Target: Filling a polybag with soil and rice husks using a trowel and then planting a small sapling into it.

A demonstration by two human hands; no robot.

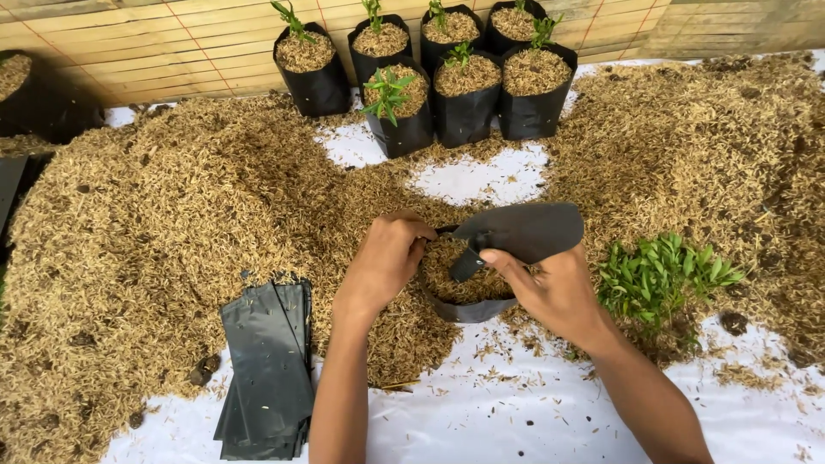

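A black plastic grow bag (524, 230) lies tilted on the white sheet (516, 421), partly filled with rice husk (451, 266). My right hand (554, 292) pinches the bag's rim, thumb inside, holding the mouth apart. My left hand (387, 258) is curled at the bag's left rim with its fingers full of husk, pushed into the opening. A big heap of rice husk (172, 241) spreads to the left and behind.
A flat stack of empty black bags (266, 369) lies at lower left. A bundle of green seedlings (662, 275) rests right of my right hand. Several filled bags with seedlings (430, 77) stand at the back against a bamboo wall (172, 43).
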